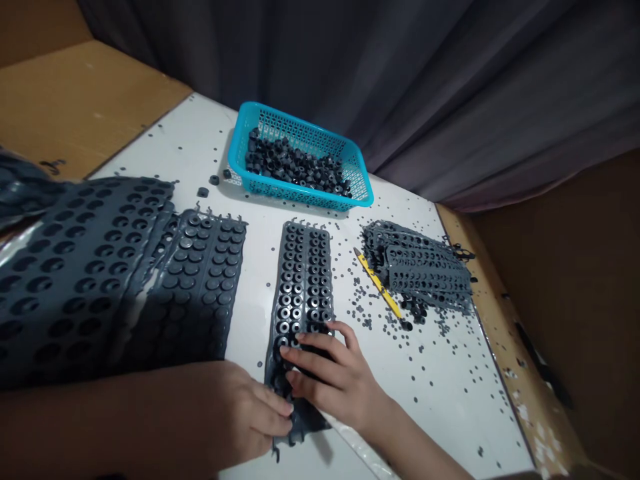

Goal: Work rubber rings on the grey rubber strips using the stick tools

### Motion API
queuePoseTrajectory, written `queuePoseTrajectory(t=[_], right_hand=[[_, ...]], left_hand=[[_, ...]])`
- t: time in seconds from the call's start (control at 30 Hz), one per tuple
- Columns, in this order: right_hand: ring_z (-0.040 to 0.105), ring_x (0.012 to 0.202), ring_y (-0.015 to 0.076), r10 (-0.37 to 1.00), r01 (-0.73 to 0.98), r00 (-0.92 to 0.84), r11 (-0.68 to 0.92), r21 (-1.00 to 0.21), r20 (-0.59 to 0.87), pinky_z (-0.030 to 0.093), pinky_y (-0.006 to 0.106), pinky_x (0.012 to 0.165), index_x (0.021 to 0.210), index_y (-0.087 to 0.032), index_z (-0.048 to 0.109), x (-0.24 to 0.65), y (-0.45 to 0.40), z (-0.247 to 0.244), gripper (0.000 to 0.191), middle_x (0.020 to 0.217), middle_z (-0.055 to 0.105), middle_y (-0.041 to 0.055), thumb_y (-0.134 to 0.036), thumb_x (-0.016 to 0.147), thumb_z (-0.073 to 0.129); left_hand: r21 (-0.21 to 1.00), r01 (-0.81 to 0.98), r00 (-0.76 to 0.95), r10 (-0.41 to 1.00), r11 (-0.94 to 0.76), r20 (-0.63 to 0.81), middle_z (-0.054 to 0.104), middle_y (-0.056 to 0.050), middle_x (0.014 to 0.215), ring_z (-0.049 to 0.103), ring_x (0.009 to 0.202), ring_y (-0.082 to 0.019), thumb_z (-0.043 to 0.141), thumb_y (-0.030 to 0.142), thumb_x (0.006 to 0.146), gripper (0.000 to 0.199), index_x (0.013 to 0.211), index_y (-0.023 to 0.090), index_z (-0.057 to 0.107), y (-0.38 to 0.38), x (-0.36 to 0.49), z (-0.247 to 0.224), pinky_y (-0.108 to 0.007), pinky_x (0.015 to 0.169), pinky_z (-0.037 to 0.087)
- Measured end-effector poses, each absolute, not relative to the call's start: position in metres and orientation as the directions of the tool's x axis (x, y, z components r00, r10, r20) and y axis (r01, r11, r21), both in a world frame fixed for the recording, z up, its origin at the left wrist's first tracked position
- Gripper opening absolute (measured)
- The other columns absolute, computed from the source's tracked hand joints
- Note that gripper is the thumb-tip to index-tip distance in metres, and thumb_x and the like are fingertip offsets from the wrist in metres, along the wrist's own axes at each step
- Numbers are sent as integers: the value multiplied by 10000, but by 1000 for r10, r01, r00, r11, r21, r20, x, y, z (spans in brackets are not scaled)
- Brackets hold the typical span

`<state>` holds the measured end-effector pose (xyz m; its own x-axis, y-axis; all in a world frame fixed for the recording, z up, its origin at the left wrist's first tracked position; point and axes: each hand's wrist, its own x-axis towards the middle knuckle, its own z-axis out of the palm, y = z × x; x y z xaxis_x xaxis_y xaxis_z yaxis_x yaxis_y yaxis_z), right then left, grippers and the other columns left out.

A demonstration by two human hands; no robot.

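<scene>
Left hand (250, 417): fingers bunched at near end of dark studded strip (306, 280), grip unclear. Right hand (345, 383): fingers spread over strip. Strip flat on white tabletop (395, 363), long axis pointing toward blue basket (295, 191) containing small dark pieces (295, 163).

A dark curtain (310, 53) hangs beyond the white tabletop (430, 427); the brown surface (75, 100) alongside is perhaps cardboard.
</scene>
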<state>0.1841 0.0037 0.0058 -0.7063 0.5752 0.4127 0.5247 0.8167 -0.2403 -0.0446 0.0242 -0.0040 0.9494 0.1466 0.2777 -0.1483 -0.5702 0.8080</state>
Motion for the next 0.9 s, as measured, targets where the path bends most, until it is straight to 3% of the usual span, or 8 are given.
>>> queuePoseTrajectory(t=[0.2, 0.27, 0.33, 0.4, 0.47, 0.57, 0.7, 0.9], right_hand=[[632, 928, 156, 657, 671, -616, 727, -148, 434, 393, 412, 934, 924, -254, 599, 194, 20, 6, 126, 1094, 713, -2, -144, 864, 615], [632, 923, 177, 730, 723, -508, 650, -233, 458, 422, 413, 888, 948, -257, 588, 199, 19, 3, 139, 1064, 723, 13, -144, 868, 605], [625, 959, 201, 799, 710, -404, 581, -398, 446, 456, 414, 850, 958, -247, 583, 202, 13, 1, 98, 1051, 724, 39, -182, 886, 578], [609, 1018, 217, 842, 640, -367, 537, -550, 395, 479, 418, 839, 950, -240, 586, 200, 2, 3, 59, 1046, 722, 56, -244, 905, 548], [599, 1051, 216, 833, 573, -411, 551, -606, 370, 480, 411, 854, 926, -240, 601, 195, -8, 5, 93, 1026, 728, 50, -307, 911, 538], [595, 1063, 191, 789, 554, -498, 608, -568, 359, 439, 389, 917, 889, -247, 628, 188, -18, 7, 136, 1013, 735, 21, -356, 906, 547], [599, 1052, 146, 743, 562, -584, 661, -497, 328, 349, 362, 1021, 868, -279, 656, 185, -18, 4, 157, 1003, 739, -38, -395, 901, 555], [601, 1037, 118, 674, 522, -630, 736, -431, 387, 314, 333, 1044, 897, -285, 657, 187, -15, -5, 127, 1021, 734, -71, -370, 900, 564]], left_hand=[[802, -68, 958, 186, -594, 219, 695, -83, 1050, 638, 973, -245, 505, 209, 681, 399, 1047, 140, 648, 22, -45, 9, -304, 924, 472], [795, -69, 959, 180, -603, 219, 702, -67, 993, 640, 925, -231, 510, 199, 698, 349, 1014, 157, 652, 23, -44, 13, -293, 893, 479], [781, -83, 947, 194, -619, 255, 698, -52, 899, 631, 852, -211, 509, 180, 735, 257, 949, 176, 652, 26, -42, 15, -281, 834, 485], [763, -17, 916, 296, -646, 271, 663, -39, 781, 598, 771, -190, 490, 135, 775, 173, 846, 192, 637, 30, -40, 16, -274, 746, 470], [768, 125, 852, 464, -628, 241, 613, -26, 722, 553, 723, -173, 473, 94, 791, 165, 762, 196, 600, 34, -38, 14, -267, 661, 427], [792, 287, 780, 612, -538, 133, 559, -4, 709, 503, 707, -161, 519, 91, 761, 117, 703, 191, 537, 39, -37, 8, -268, 603, 359], [752, 377, 789, 612, -540, 44, 558, 8, 742, 472, 737, -177, 620, 124, 714, 104, 724, 192, 543, 40, -38, 1, -297, 644, 316], [760, 370, 785, 618, -534, 52, 559, 17, 757, 466, 747, -176, 637, 134, 744, 96, 740, 190, 559, 38, -38, -1, -304, 669, 288]])
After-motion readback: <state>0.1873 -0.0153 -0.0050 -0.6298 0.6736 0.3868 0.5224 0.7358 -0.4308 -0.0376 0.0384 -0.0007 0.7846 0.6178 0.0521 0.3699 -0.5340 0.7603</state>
